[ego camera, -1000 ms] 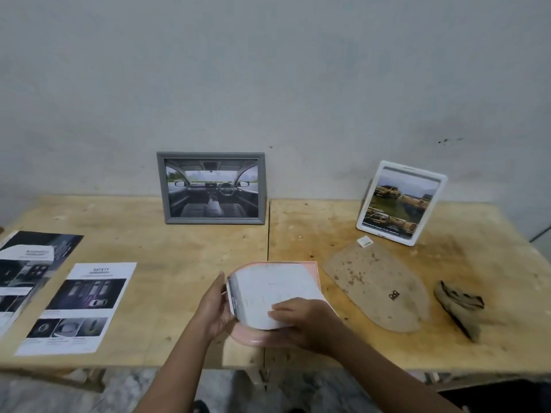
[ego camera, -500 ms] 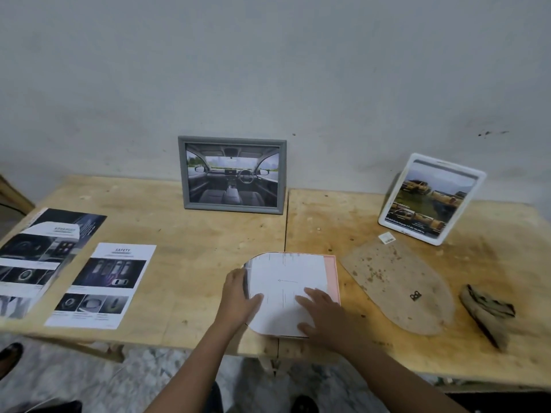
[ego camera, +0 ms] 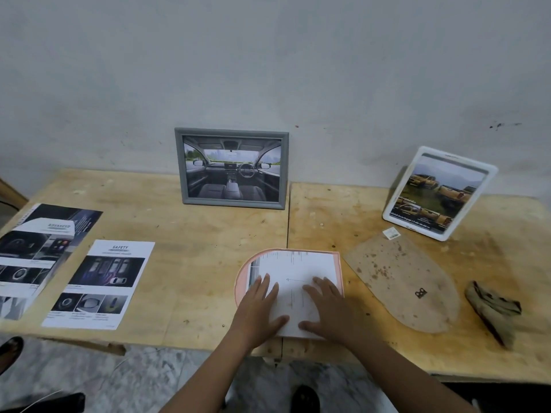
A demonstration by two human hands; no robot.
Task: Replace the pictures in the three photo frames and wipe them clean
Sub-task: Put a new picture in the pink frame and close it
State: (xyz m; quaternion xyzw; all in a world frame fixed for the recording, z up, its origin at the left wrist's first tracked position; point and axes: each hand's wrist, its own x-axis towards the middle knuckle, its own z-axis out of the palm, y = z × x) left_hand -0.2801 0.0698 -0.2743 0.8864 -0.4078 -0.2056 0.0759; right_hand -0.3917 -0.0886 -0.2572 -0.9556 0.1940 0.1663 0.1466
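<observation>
Head view: both hands lie flat on a white sheet at the near edge of the wooden table. The sheet sits on top of a pink frame, which lies flat w/ one rounded end to the left, its pink rim showing along the left, top & right of the sheet. The frame straddles the seam between the two tabletops. The sheet's upper side is white w/ faint grey lines & a small arrow, no readable text. Left hand presses the sheet's left part, fingers straight & spread, gripping nothing. Right hand presses the right part the same way, fingers straight, thumb toward the other thumb, nothing held. At the back centre a grey frame stands upright against the wall w/ a car-interior photo. Back right, a white frame leans tilted w/ a photo of yellow pickup trucks; its caption is too small to read. Just in front of it lies a small barcode sticker, at the far end of a brown backing board lying flat beside the pink frame. A crumpled cloth lies right of the board. On the left lie a leaflet headed "SAFETY" & a brochure reading "ADVANCED".
</observation>
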